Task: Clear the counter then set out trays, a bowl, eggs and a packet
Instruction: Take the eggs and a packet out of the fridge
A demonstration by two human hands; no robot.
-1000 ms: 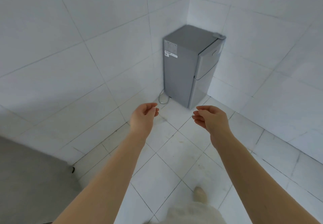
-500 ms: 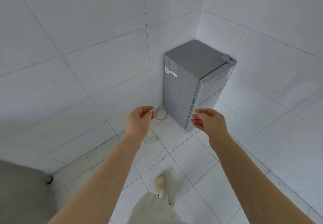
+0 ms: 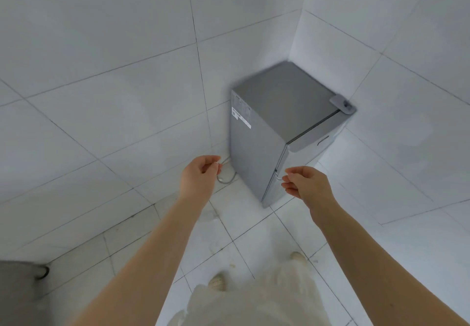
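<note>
We hold left hand (image 3: 199, 177) and right hand (image 3: 306, 184), fingers loosely curled and empty, before the small grey metal fridge (image 3: 267, 132) (white side label (image 3: 241, 117) unreadable).

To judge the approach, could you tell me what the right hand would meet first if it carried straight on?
Probably the grey fridge, near its front corner edge; the right hand is empty and points there, though depth is unclear.

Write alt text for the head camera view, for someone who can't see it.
Two bare, empty hands, the left hand and right hand, reach toward a small grey fridge with its doors closed, standing in a white-tiled corner. The person's light shoes show on the floor below.
</note>
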